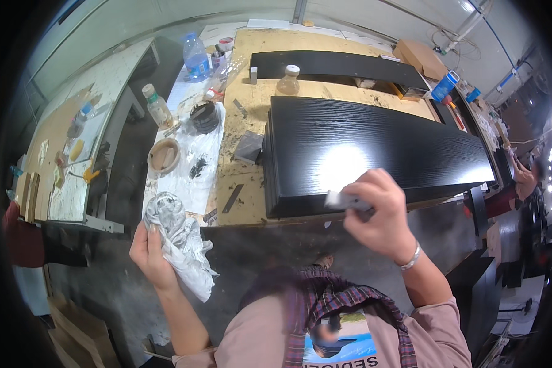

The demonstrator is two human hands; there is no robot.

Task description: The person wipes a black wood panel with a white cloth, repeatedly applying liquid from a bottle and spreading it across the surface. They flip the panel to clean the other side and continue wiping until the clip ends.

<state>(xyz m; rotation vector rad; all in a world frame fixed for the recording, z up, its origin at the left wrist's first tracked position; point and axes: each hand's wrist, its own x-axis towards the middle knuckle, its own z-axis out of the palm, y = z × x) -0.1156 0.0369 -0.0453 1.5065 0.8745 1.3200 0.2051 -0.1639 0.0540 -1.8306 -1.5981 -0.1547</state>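
My left hand [151,259] is closed around a crumpled whitish rag [189,262] with grey stains, held in front of the table's near edge. In my right hand [381,216], curled fingers grip a small grey-white block [336,200], partly hidden and slightly blurred. The block is at the near edge of a glossy black wood-grain panel [386,132]; whether it touches the panel I cannot tell. Layered edges show at the panel's left end. A bright light reflects off its top, just beyond the block.
The panel rests on a stained wooden worktable [251,104]. Left of it are a black-smeared cup [204,118], a tape roll [164,156] and a bottle [157,107]. Farther back stand a large water bottle [195,58], a jar [288,81] and another black panel [331,64].
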